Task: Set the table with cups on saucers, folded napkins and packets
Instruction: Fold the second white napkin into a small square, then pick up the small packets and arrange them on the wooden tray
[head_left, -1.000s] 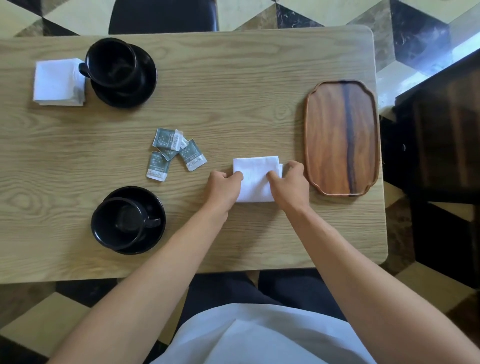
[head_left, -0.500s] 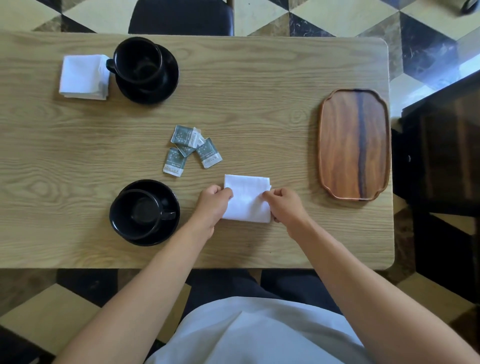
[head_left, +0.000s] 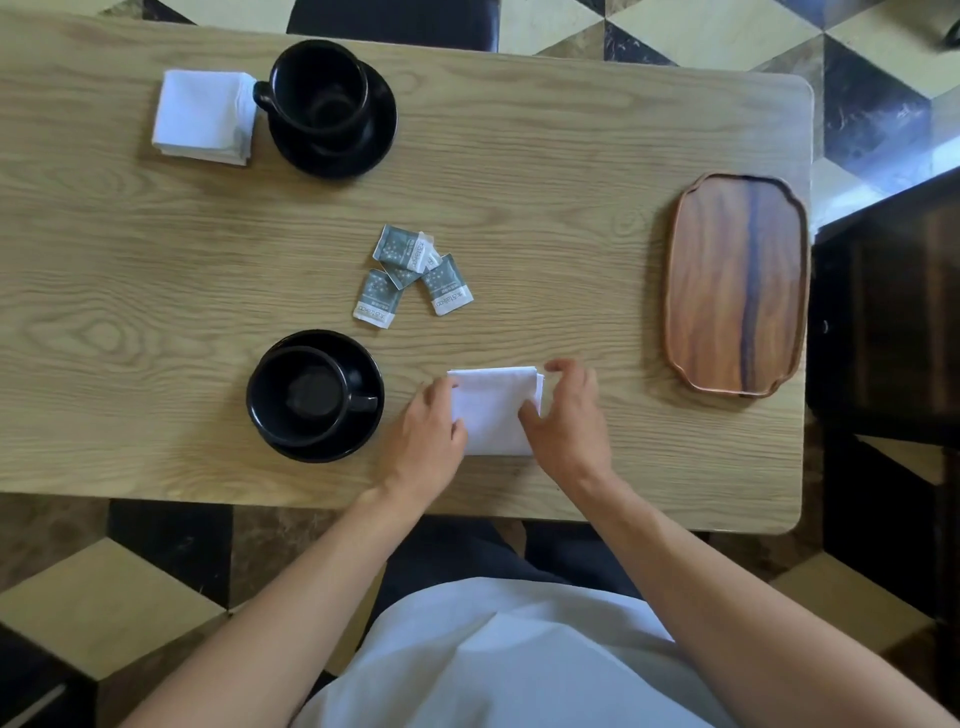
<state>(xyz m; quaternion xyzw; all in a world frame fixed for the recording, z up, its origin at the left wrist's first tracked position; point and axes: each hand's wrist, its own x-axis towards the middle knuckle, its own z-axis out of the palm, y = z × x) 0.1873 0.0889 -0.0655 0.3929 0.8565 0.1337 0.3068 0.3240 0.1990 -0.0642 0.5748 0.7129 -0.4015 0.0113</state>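
A long pale oak-grain table (head_left: 519, 156) fills the room's middle. At its right end lies an oblong reddish wooden tray (head_left: 737, 283) with a dark streak, bare on top. On the far side, a black cup on a black round saucer (head_left: 332, 109) sits with a folded white square napkin (head_left: 202, 117) touching its left edge; that place looks finished bar its packets. On the near side stands a second black cup on its black saucer (head_left: 314, 396), handle pointing right. Just beside it to the right lies the second white folded napkin (head_left: 493, 410), flat on the wood, with both hands at it. The left hand (head_left: 426, 441) rests on its left edge, fingers curled onto the cloth; the right hand (head_left: 566, 415) brackets the right edge, thumb pressing the cloth and fingers arched over the far corner. Whether either truly pinches it, I cannot tell. Between the two settings, a loose cluster of small grey-green paper packets (head_left: 410, 275) lies overlapping, well apart from both cups.

To my eye the napkin is being squared up beside the near saucer. Next, I'd judge, the hands must let go and share the packets out between the two places.
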